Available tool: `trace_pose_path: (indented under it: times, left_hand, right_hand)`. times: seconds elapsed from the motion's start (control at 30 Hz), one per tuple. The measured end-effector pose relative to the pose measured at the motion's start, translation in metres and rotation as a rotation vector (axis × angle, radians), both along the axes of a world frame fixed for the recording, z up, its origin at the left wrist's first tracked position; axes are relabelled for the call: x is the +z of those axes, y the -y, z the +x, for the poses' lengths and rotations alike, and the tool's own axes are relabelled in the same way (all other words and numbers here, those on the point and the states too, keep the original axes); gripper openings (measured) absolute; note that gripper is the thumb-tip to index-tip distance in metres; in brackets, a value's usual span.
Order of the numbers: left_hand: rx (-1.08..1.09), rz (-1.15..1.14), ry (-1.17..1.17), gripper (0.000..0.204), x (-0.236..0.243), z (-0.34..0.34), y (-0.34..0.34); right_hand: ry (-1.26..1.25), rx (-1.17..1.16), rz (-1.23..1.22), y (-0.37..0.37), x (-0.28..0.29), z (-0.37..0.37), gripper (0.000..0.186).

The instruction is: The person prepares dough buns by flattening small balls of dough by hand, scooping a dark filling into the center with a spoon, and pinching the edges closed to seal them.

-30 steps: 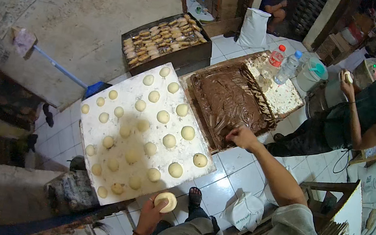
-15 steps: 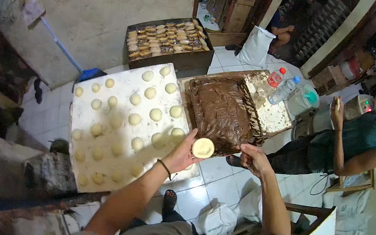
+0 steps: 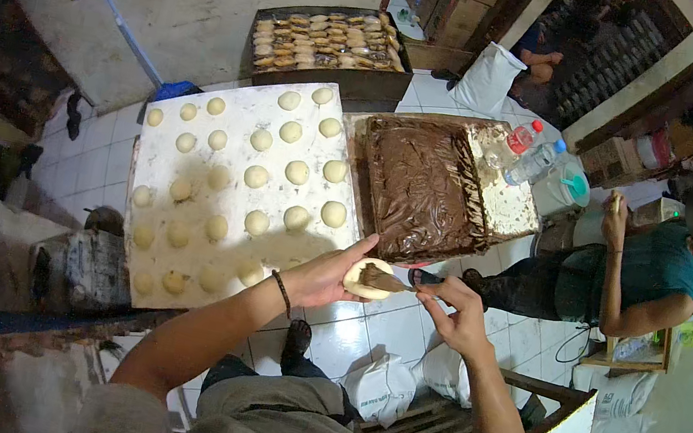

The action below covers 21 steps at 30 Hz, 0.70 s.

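My left hand point(image 3: 324, 278) holds a flattened round of pale dough point(image 3: 365, 291) on its fingers. Pinched in my right hand point(image 3: 460, 318) is a thin spreading tool point(image 3: 401, 287), whose far end lies on the dough under a dab of brown paste. Just beyond my hands, a thick slab of glossy chocolate-coloured paste point(image 3: 421, 188) covers most of a tray. To the left, a white floured board point(image 3: 239, 116) carries rows of round dough balls point(image 3: 297, 173); some sit in my shadow.
A dark metal box point(image 3: 361, 82) of packed baked pieces stands behind the board. Two plastic bottles point(image 3: 534, 162) and a lidded tub point(image 3: 561, 188) are by the paste. A co-worker point(image 3: 634, 267) stands at the right. White sacks point(image 3: 379, 389) lie near my feet.
My right hand has moved left to the dough, and brown paste now lies on the round, which was bare before. The whole view has shifted slightly.
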<state>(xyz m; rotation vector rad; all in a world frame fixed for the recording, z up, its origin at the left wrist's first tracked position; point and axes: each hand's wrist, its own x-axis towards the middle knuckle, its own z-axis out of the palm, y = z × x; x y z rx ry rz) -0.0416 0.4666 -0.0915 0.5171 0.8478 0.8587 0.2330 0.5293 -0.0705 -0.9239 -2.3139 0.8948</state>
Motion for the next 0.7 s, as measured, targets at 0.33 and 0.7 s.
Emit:
trace_pose_path:
  times: [0.33,0.7]
  left_hand:
    - [0.468,0.073,0.173,0.06,-0.029,-0.039,0.088]
    - [0.506,0.324,-0.083,0.053,-0.003,-0.033,0.273]
  right_hand:
    - [0.85,-0.262,0.177,-0.023,-0.117,-0.045,0.038]
    - [-0.097,0.099,-0.189,0.251,0.015,-0.128,0.048]
